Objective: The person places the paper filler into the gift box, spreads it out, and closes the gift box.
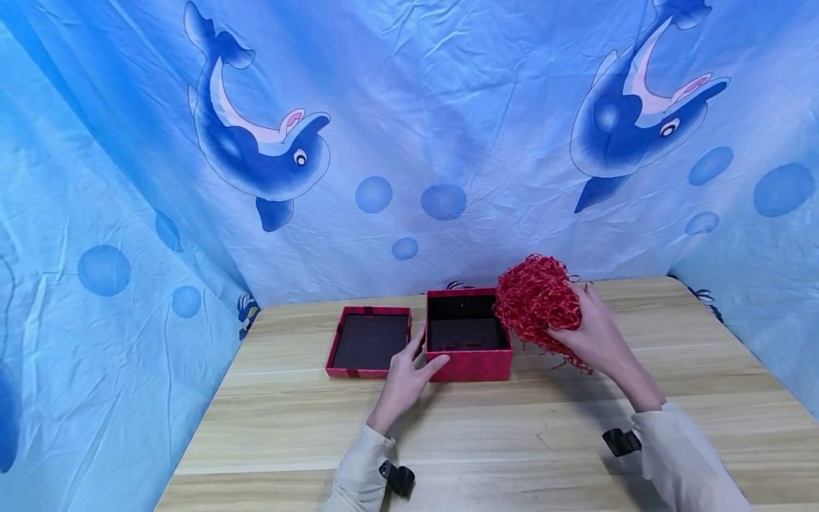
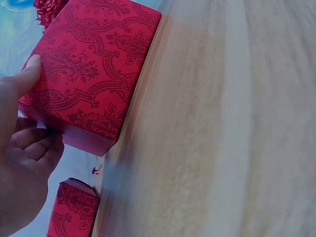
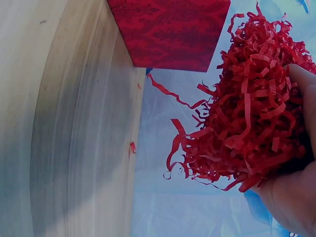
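My right hand [image 1: 596,333] grips a big clump of red shredded paper [image 1: 539,302], raised at the right side of an open red gift box [image 1: 470,366]. In the right wrist view, loose strands of the shredded paper [image 3: 252,113] dangle from the clump. The box has a black inside with a few red shreds on its floor. My left hand [image 1: 406,377] holds the box by its near left corner, thumb on the front face and fingers along the left side. The left wrist view shows the patterned front of the box [image 2: 94,64].
Left of the box lies its red lid [image 1: 335,371], dark inside facing up. Small red scraps lie on the wooden table [image 1: 288,427]. A blue curtain [image 1: 409,142] printed with dolphins hangs behind the table and at both sides.
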